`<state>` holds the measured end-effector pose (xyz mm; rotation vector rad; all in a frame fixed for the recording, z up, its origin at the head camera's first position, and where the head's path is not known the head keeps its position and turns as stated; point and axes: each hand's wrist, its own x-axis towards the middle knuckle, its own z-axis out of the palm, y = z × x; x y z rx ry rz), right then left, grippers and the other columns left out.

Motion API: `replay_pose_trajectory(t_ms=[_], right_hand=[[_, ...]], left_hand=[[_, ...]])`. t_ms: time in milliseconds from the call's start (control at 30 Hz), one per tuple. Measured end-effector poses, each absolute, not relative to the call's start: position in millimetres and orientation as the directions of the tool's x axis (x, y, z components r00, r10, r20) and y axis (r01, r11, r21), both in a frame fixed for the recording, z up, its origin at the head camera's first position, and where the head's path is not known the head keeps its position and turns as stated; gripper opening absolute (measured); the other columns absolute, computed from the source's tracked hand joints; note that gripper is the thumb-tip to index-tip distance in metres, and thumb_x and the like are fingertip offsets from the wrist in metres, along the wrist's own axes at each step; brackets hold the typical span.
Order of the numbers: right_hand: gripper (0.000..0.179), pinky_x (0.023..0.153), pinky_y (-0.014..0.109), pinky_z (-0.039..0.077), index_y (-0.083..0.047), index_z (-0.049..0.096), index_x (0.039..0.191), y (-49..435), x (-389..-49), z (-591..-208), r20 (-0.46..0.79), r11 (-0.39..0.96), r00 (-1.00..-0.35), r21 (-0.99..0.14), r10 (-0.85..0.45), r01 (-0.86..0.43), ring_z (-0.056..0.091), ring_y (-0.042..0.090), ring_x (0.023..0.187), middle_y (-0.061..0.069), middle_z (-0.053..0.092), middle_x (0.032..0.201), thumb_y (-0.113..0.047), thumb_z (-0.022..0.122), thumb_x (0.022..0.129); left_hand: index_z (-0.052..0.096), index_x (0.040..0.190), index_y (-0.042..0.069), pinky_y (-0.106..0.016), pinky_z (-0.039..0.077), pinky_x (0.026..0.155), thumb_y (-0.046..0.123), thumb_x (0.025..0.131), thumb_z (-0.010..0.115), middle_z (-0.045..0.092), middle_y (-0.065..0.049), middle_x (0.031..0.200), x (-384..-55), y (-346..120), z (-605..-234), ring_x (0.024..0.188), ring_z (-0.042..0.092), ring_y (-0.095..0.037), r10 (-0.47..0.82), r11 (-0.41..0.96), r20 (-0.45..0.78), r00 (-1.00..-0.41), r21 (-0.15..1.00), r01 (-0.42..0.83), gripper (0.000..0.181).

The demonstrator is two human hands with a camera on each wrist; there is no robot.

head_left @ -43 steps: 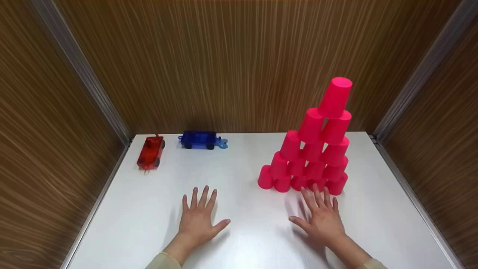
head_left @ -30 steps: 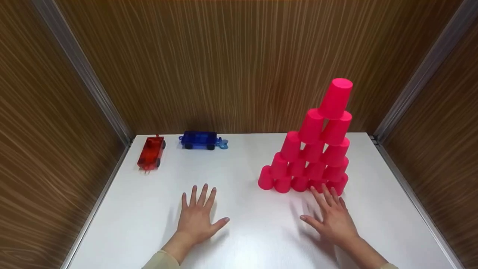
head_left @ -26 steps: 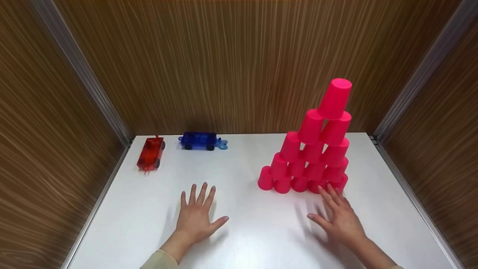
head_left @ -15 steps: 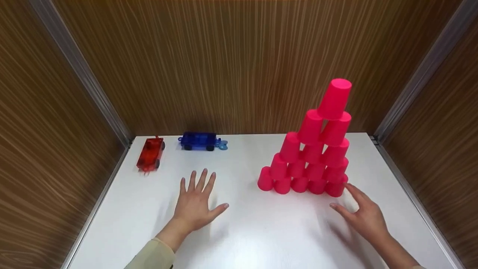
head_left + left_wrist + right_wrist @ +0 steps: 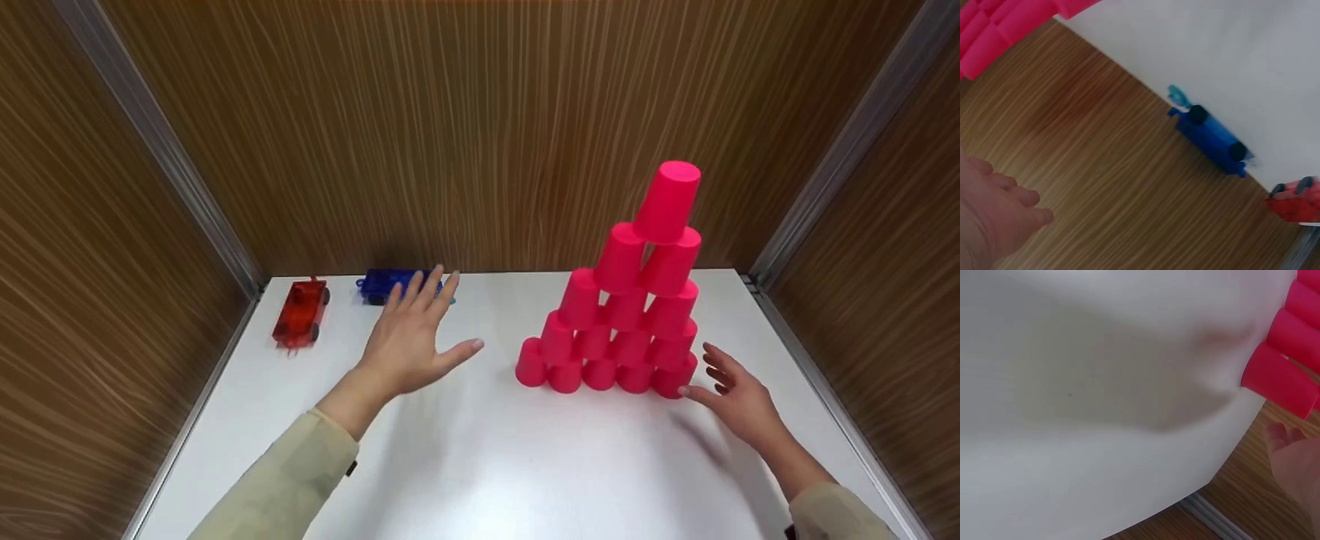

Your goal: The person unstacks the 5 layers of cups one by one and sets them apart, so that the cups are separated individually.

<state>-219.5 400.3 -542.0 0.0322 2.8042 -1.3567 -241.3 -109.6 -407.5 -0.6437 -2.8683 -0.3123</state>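
Note:
A pyramid of upside-down pink cups (image 5: 626, 307) stands at the table's right side, with a single top cup (image 5: 669, 206). My right hand (image 5: 739, 401) is just right of the bottom right cup (image 5: 675, 377), thumb and fingers spread apart, holding nothing. In the right wrist view the fingertips (image 5: 1276, 433) lie close to that corner cup (image 5: 1278, 379). My left hand (image 5: 409, 337) is raised over the table with fingers spread and empty. Its fingertips overlap a blue see-through toy wagon (image 5: 379, 285), partly hiding it; the left wrist view shows the wagon (image 5: 1207, 140) whole.
A red see-through toy wagon (image 5: 301, 311) stands at the back left of the white table (image 5: 495, 450). A light blue piece (image 5: 1178, 97) is at one end of the blue wagon. Wood-grain panels (image 5: 480, 135) rise behind and on both sides.
My right hand has moved right, from in front of the cups to beside the bottom right cup. My left hand has risen and reached forward toward the blue wagon. The cups still stand.

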Motion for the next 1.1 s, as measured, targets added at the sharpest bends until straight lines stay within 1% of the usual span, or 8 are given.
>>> replay_pose_trajectory(t_ms=[133, 267, 400, 533, 733, 800, 900, 1100], right_hand=[[0.099, 0.109, 0.049, 0.052, -0.012, 0.019, 0.171, 406.5, -232.9, -542.8, -0.087, 0.605, -0.996, -0.795, -0.031, 0.051, 0.040, 0.053, 0.146, 0.028, 0.031, 0.167, -0.039, 0.080, 0.097], [0.098, 0.107, 0.056, 0.052, -0.011, 0.019, 0.170, 409.6, -239.2, -544.1, -0.121, 0.583, -0.991, -0.810, -0.061, 0.063, 0.040, 0.056, 0.145, 0.028, 0.031, 0.167, -0.035, 0.080, 0.097], [0.095, 0.106, 0.056, 0.053, -0.009, 0.024, 0.169, 408.4, -242.7, -545.0, -0.131, 0.578, -0.989, -0.813, -0.067, 0.068, 0.042, 0.055, 0.143, 0.026, 0.035, 0.165, -0.035, 0.080, 0.097], [0.085, 0.102, 0.043, 0.057, -0.007, 0.034, 0.165, 404.9, -244.1, -546.4, -0.096, 0.584, -0.993, -0.810, -0.063, 0.042, 0.048, 0.052, 0.140, 0.026, 0.044, 0.159, -0.033, 0.079, 0.098], [0.075, 0.096, 0.030, 0.057, -0.007, 0.044, 0.159, 403.2, -243.7, -546.1, -0.068, 0.609, -0.996, -0.793, -0.051, 0.023, 0.054, 0.047, 0.136, 0.023, 0.053, 0.150, -0.034, 0.079, 0.098], [0.075, 0.096, 0.029, 0.057, -0.008, 0.045, 0.159, 403.1, -243.5, -546.3, -0.065, 0.610, -0.996, -0.792, -0.055, 0.018, 0.056, 0.046, 0.133, 0.022, 0.055, 0.148, -0.035, 0.079, 0.098], [0.074, 0.091, 0.021, 0.056, -0.007, 0.045, 0.159, 402.7, -242.4, -547.7, -0.065, 0.600, -0.996, -0.800, -0.061, 0.015, 0.059, 0.043, 0.131, 0.021, 0.057, 0.146, -0.034, 0.079, 0.098], [0.075, 0.090, 0.020, 0.056, -0.008, 0.045, 0.160, 401.1, -239.3, -549.4, -0.079, 0.589, -0.995, -0.807, -0.053, 0.033, 0.060, 0.041, 0.130, 0.020, 0.058, 0.146, -0.034, 0.078, 0.099]], left_hand=[[0.017, 0.172, 0.019, -0.054, 0.010, 0.130, 0.078, 0.097, 0.048, 0.018, -0.009, 0.177, -250.4, -92.2, -384.4, 0.162, 0.017, -0.035, 0.441, 0.826, 0.268, -0.857, 0.252, 0.504, 0.100], [0.019, 0.171, 0.020, -0.047, 0.010, 0.131, 0.072, 0.097, 0.054, 0.020, -0.005, 0.176, -257.3, -70.6, -362.2, 0.162, 0.017, -0.027, 0.488, 0.741, 0.304, -0.818, 0.349, 0.573, 0.097], [0.020, 0.171, 0.022, -0.046, 0.015, 0.131, 0.067, 0.096, 0.059, 0.022, 0.000, 0.176, -265.9, -46.2, -341.4, 0.162, 0.018, -0.019, 0.515, 0.657, 0.325, -0.794, 0.445, 0.608, 0.096], [0.022, 0.171, 0.026, -0.052, 0.028, 0.126, 0.064, 0.095, 0.066, 0.024, 0.004, 0.175, -274.3, -20.4, -323.5, 0.160, 0.023, -0.016, 0.512, 0.554, 0.339, -0.789, 0.572, 0.605, 0.096], [0.028, 0.169, 0.021, -0.044, 0.041, 0.120, 0.055, 0.094, 0.074, 0.035, 0.004, 0.171, -289.0, 20.6, -304.8, 0.155, 0.033, -0.010, 0.505, 0.357, 0.395, -0.768, 0.714, 0.602, 0.095], [0.029, 0.169, 0.020, -0.042, 0.044, 0.118, 0.052, 0.093, 0.076, 0.038, 0.004, 0.169, -293.7, 34.1, -300.2, 0.154, 0.035, -0.011, 0.501, 0.322, 0.402, -0.767, 0.736, 0.596, 0.095], [0.031, 0.168, 0.020, -0.039, 0.046, 0.115, 0.050, 0.093, 0.078, 0.041, 0.005, 0.168, -298.3, 52.6, -293.4, 0.152, 0.037, -0.012, 0.495, 0.302, 0.396, -0.773, 0.756, 0.581, 0.094], [0.034, 0.167, 0.026, -0.032, 0.047, 0.112, 0.046, 0.093, 0.080, 0.042, 0.012, 0.165, -302.4, 80.4, -282.3, 0.148, 0.039, -0.005, 0.487, 0.281, 0.353, -0.799, 0.803, 0.526, 0.090]])
